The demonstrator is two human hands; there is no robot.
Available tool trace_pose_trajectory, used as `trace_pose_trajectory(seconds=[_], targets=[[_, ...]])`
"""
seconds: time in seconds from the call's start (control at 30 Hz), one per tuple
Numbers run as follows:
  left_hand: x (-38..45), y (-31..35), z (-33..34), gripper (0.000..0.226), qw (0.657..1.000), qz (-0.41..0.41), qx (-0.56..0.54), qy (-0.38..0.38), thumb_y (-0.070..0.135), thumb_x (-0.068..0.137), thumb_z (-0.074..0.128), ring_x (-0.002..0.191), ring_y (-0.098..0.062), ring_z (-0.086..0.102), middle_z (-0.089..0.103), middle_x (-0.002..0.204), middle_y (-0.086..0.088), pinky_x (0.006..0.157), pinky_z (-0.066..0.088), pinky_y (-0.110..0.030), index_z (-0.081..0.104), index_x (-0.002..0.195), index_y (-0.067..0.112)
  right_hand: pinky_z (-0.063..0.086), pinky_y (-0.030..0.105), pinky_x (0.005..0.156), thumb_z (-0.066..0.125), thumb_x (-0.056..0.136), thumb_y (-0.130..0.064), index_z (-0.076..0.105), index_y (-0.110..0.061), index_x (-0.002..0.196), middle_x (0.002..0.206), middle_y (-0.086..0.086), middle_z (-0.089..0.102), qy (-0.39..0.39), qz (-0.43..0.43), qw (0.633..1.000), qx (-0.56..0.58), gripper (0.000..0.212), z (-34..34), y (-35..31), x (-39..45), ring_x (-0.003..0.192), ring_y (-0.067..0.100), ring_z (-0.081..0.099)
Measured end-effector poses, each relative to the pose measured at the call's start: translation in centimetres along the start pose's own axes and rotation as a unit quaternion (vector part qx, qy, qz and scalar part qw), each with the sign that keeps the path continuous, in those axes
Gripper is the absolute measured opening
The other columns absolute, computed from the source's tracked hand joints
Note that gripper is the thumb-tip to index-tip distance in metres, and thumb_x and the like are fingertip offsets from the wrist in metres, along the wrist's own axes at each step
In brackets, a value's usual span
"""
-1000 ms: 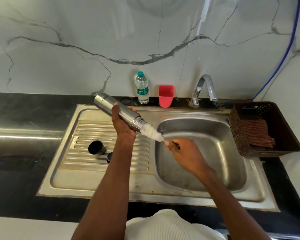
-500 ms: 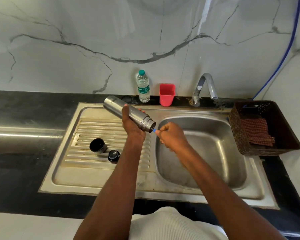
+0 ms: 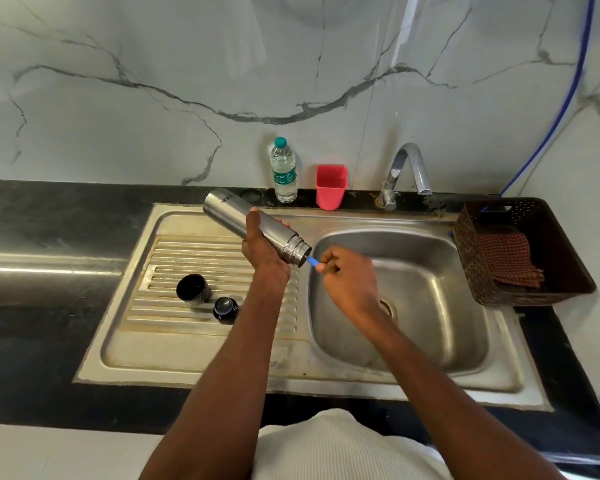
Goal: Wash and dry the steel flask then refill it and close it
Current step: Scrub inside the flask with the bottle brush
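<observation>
My left hand [image 3: 262, 249] grips the steel flask [image 3: 236, 220] around its middle, tilted with its open mouth pointing down-right over the sink basin's left edge. My right hand [image 3: 347, 275] pinches the blue handle of a bottle brush [image 3: 312, 261], whose bristles are hidden inside the flask. The flask's steel cup lid [image 3: 193, 290] and black stopper [image 3: 225, 308] lie on the ribbed drainboard [image 3: 187, 251].
A sink basin [image 3: 430, 306] lies under my right hand, with the tap [image 3: 406, 168] behind it. A water bottle [image 3: 283, 171] and red cup [image 3: 330, 187] stand at the wall. A brown basket [image 3: 541, 251] holding a checked cloth [image 3: 508, 258] sits to the right.
The white brush bristles, outside the mouth a second ago, have gone into the flask. My right hand has moved up to the mouth, leaving only the blue handle showing.
</observation>
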State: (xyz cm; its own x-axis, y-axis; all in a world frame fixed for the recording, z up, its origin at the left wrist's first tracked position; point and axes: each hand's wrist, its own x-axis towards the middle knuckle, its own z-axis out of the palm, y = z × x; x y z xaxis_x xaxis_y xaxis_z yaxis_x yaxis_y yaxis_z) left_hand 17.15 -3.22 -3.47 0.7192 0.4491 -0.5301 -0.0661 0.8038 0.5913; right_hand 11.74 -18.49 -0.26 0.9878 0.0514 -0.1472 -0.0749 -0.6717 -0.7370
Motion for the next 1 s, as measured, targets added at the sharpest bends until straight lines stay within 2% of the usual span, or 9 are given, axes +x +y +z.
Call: trace_pose_trajectory(seconds=[0.07, 0.13, 0.27, 0.37, 0.47, 0.53, 0.63, 0.8, 1.0], targets=[[0.1, 0.4, -0.4, 0.056, 0.998, -0.015, 0.009, -0.061, 0.043, 0.089, 0.076, 0.073, -0.026, 0.071, 0.070, 0.085, -0.011, 0.065, 0.059, -0.036, 0.061, 0.126, 0.004, 0.027, 0.019, 0.038, 0.054, 0.102, -0.017, 0.066, -0.013, 0.093, 0.066, -0.001, 0.055, -0.178, 0.226, 0.905, 0.313, 0.016, -0.7, 0.3, 0.8, 0.040, 0.008, 0.037], [0.0, 0.9, -0.6, 0.050, 0.994, -0.024, 0.004, -0.105, 0.044, 0.091, 0.072, 0.073, -0.025, 0.069, 0.068, 0.084, -0.010, 0.066, 0.058, -0.035, 0.060, 0.123, 0.007, 0.019, 0.017, 0.032, 0.048, 0.108, -0.021, 0.065, -0.007, 0.100, 0.064, -0.003, 0.047, -0.262, 0.304, 0.806, 0.435, 0.023, -1.5, 1.1, 0.6, 0.037, 0.003, 0.027], [-0.3, 0.5, -0.2, 0.057, 0.998, 0.001, 0.003, -0.065, 0.042, 0.086, 0.079, 0.072, -0.027, 0.070, 0.069, 0.083, -0.012, 0.066, 0.058, -0.037, 0.061, 0.125, 0.005, 0.032, 0.024, 0.050, 0.063, 0.100, -0.042, 0.070, -0.018, 0.083, 0.070, -0.006, 0.065, -0.093, 0.031, 0.994, 0.051, 0.029, -1.0, 0.2, -1.0, 0.050, 0.007, 0.049], [-0.5, 0.0, -0.2, 0.063, 0.999, 0.009, -0.009, -0.034, 0.042, 0.087, 0.079, 0.070, -0.027, 0.071, 0.070, 0.083, -0.013, 0.063, 0.059, -0.036, 0.061, 0.130, 0.000, 0.035, 0.031, 0.062, 0.061, 0.099, -0.039, 0.060, -0.023, 0.077, 0.071, -0.005, 0.058, 0.005, -0.061, 0.982, -0.178, 0.027, -0.2, -0.4, -1.0, 0.067, 0.024, 0.052], [-0.2, 0.9, -0.6, 0.062, 0.999, 0.014, -0.007, -0.035, 0.043, 0.085, 0.079, 0.070, -0.027, 0.071, 0.070, 0.082, -0.012, 0.062, 0.059, -0.035, 0.062, 0.129, 0.002, 0.040, 0.024, 0.052, 0.063, 0.100, -0.036, 0.066, -0.019, 0.071, 0.061, -0.004, 0.058, -0.110, 0.054, 0.989, 0.081, 0.033, -0.5, 0.5, -0.4, 0.053, 0.013, 0.056], [0.6, 2.0, -1.0, 0.060, 0.999, 0.019, -0.010, -0.038, 0.044, 0.083, 0.080, 0.070, -0.027, 0.071, 0.070, 0.083, -0.012, 0.064, 0.058, -0.035, 0.062, 0.125, 0.005, 0.022, 0.018, 0.037, 0.056, 0.105, -0.039, 0.061, -0.015, 0.079, 0.055, -0.007, 0.039, -0.257, 0.208, 0.911, 0.245, 0.035, -2.2, 1.4, -0.7, 0.039, 0.004, 0.030], [1.7, 3.6, -1.9, 0.071, 0.998, 0.041, -0.042, -0.013, 0.045, 0.078, 0.083, 0.074, -0.028, 0.072, 0.071, 0.086, -0.013, 0.069, 0.059, -0.039, 0.061, 0.129, 0.001, 0.016, 0.020, 0.038, 0.049, 0.107, -0.042, 0.061, -0.012, 0.083, 0.055, -0.005, 0.032, -0.329, 0.218, 0.889, 0.233, 0.040, -4.3, 5.6, -0.8, 0.040, 0.006, 0.021], [0.9, 3.2, -2.5, 0.058, 0.994, 0.066, -0.067, 0.051, 0.039, 0.085, 0.082, 0.073, -0.029, 0.073, 0.072, 0.085, -0.013, 0.063, 0.059, -0.037, 0.061, 0.125, 0.002, 0.046, 0.036, 0.063, 0.048, 0.097, -0.044, 0.071, -0.020, 0.075, 0.061, -0.004, 0.062, -0.130, 0.062, 0.989, -0.028, 0.040, -2.1, 6.6, -2.0, 0.059, 0.021, 0.059], [0.3, 3.0, -2.6, 0.057, 0.991, 0.073, -0.096, 0.062, 0.036, 0.086, 0.082, 0.073, -0.028, 0.072, 0.071, 0.089, -0.013, 0.064, 0.060, -0.037, 0.059, 0.127, 0.004, 0.046, 0.037, 0.080, 0.045, 0.094, -0.035, 0.066, -0.029, 0.104, 0.103, 0.000, 0.074, -0.007, -0.050, 0.984, -0.174, 0.024, -1.7, 4.6, -1.5, 0.102, 0.033, 0.063]])
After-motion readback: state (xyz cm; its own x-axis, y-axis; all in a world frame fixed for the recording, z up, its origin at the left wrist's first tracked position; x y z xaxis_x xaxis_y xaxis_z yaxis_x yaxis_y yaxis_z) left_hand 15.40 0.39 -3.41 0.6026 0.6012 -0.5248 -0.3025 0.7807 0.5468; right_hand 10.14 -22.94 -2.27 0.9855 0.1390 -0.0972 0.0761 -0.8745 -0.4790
